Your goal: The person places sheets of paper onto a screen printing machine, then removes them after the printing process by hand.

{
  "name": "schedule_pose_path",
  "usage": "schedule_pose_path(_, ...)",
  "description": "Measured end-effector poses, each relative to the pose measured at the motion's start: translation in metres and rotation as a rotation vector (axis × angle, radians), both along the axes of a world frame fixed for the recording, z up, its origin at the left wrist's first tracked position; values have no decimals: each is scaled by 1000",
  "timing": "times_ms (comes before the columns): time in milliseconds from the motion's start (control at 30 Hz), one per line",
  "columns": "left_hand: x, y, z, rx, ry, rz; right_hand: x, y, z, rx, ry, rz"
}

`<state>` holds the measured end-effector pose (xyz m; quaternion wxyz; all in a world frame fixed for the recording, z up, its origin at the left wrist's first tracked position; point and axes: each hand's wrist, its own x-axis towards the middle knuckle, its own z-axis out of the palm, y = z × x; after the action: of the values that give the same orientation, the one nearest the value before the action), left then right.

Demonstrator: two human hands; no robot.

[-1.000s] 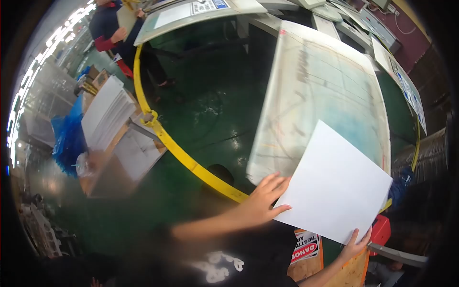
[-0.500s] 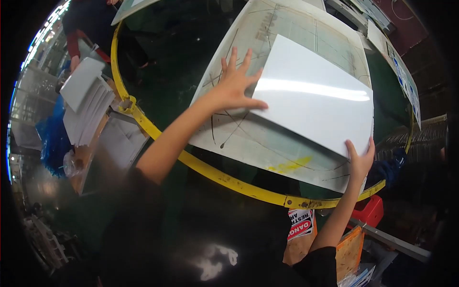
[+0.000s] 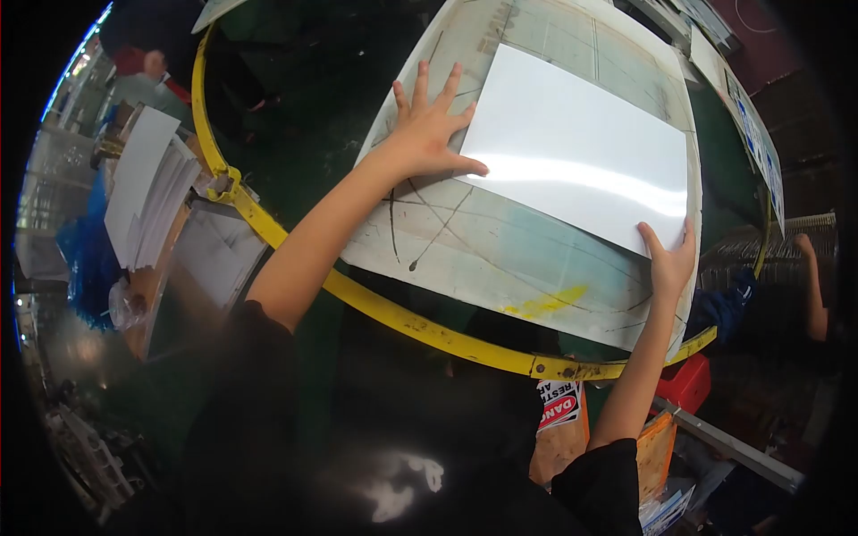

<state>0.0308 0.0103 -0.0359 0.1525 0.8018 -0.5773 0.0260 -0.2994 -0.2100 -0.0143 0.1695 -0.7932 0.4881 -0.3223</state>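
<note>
A blank, glossy white sheet [image 3: 576, 134] lies at a slant on a pale, stained board [image 3: 509, 259] with dark scratch lines and a yellow smear. At the sheet's left edge is my left hand [image 3: 431, 138], fingers spread wide, its thumb at the lower left corner. My right hand [image 3: 670, 259] is at the lower right corner, with the thumb by the lower edge and a finger along the right edge. Thumb and finger stand apart there; its other fingers are mostly hidden.
A curved yellow rail [image 3: 420, 332] runs between my body and the board. Left are stacked white sheets [image 3: 147, 192] and blue plastic [image 3: 85, 259]. A red object [image 3: 686, 384] sits lower right. Another person's hand [image 3: 154, 64] shows upper left, another arm [image 3: 813, 286] far right.
The sheet has shifted up and left in view and now lies flatter on the board. Both hands have moved with it. A person's arm has appeared at far right.
</note>
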Motion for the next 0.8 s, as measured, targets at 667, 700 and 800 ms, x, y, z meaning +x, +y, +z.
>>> schedule_pose_path(667,-9,-1,5,96,-43,118,-2,-10,-13,-19,117,-5)
schedule_pose_path(700,-10,-1,6,109,-44,123,-2,-10,-15,-31,127,-13)
schedule_pose_path(800,-11,-1,8,128,-58,131,-1,-6,-14,-12,159,-39)
